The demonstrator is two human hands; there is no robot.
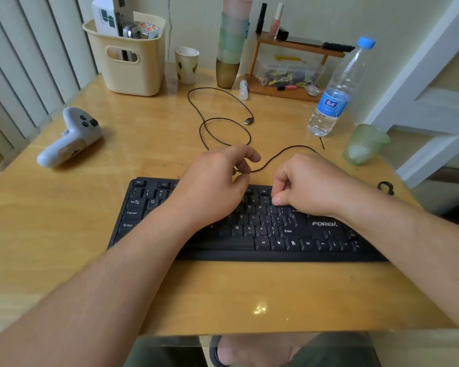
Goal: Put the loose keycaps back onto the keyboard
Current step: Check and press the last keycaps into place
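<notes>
Your black keyboard (249, 229) lies on the table (64, 234); your right hand (308, 186) curls over its upper rows, fingertips pinched together; whether your left hand (215, 184) holds anything, I cannot tell.

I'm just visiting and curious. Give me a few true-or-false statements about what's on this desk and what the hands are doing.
1. Both hands are over the keyboard. True.
2. The water bottle has a red cap. False: its cap is blue.
3. The right hand has its fingertips at the upper key rows. True.
4. The white game controller lies right of the keyboard. False: it lies to the left.
5. The cable's USB plug lies loose on the desk. True.
</notes>
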